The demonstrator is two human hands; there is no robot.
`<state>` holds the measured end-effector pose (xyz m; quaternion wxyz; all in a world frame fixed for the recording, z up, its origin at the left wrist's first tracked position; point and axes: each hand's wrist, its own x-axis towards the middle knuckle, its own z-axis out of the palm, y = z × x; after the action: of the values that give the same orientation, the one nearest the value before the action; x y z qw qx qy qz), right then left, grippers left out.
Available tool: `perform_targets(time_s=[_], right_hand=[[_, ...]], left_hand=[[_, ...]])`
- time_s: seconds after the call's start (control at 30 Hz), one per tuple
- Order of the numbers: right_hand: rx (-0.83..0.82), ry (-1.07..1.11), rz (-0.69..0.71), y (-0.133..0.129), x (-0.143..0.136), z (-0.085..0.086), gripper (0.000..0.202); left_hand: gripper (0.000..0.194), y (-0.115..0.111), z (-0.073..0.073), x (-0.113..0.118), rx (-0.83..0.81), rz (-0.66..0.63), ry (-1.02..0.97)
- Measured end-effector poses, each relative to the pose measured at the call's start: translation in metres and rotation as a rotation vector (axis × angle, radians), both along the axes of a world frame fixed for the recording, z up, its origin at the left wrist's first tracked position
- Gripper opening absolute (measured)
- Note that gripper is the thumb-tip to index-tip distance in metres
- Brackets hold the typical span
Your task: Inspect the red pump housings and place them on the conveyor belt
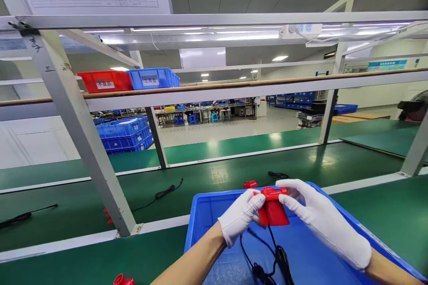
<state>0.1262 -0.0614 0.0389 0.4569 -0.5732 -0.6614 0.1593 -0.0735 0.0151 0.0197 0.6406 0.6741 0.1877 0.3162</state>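
Observation:
Both my hands wear white gloves and are raised over a large blue plastic crate (pixel 214 236). Between them is a red plastic part (pixel 274 211) with a flared lower body and a black cable hanging from it. My left hand (pixel 240 217) pinches its left side. On the right side, the thumb and fingers of my right hand (pixel 316 213) close around the upper edge. Below, coiled black cable (pixel 283 263) hangs down into the crate. The gloves cover parts of the red piece.
Another red part (pixel 250 184) lies behind the crate, and a red fitting (pixel 123 279) is at the lower left. Cables (pixel 165 191) lie along the green bench (pixel 187 173). A metal post (pixel 96 142) rises at left. Red (pixel 105 82) and blue (pixel 154 78) bins stand on the shelf.

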Motion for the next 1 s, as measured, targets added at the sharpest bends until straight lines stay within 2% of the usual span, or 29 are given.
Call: perform_targets(time_s=[0.07, 0.17, 0.23, 0.43, 0.57, 0.7, 0.8, 1.0], right_hand=[[-0.089, 0.019, 0.006, 0.000, -0.002, -0.006, 0.054], [-0.299, 0.008, 0.124, -0.003, -0.010, -0.015, 0.059], [-0.351, 0.004, 0.153, -0.006, -0.015, -0.016, 0.057], [-0.195, -0.054, 0.086, -0.016, -0.020, 0.001, 0.054], [-0.031, -0.181, 0.014, -0.021, -0.016, 0.005, 0.054], [0.139, -0.297, 0.094, -0.024, -0.010, 0.001, 0.058], [0.156, -0.315, 0.119, -0.025, -0.007, 0.001, 0.060], [0.139, -0.288, 0.148, -0.025, -0.009, 0.008, 0.061]], left_hand=[[0.048, -0.004, -0.001, 0.002, -0.019, 0.047, -0.032], [0.051, -0.009, -0.001, 0.006, -0.059, 0.077, -0.094], [0.055, -0.011, -0.001, 0.008, -0.079, 0.073, -0.134], [0.055, -0.013, 0.009, 0.002, -0.111, -0.048, -0.233], [0.059, -0.013, 0.020, -0.008, -0.015, -0.104, -0.111], [0.061, -0.017, 0.024, -0.009, 0.138, -0.097, -0.153], [0.062, -0.022, 0.023, -0.006, 0.249, -0.087, -0.208], [0.064, -0.025, 0.022, -0.006, 0.224, -0.019, -0.095]])
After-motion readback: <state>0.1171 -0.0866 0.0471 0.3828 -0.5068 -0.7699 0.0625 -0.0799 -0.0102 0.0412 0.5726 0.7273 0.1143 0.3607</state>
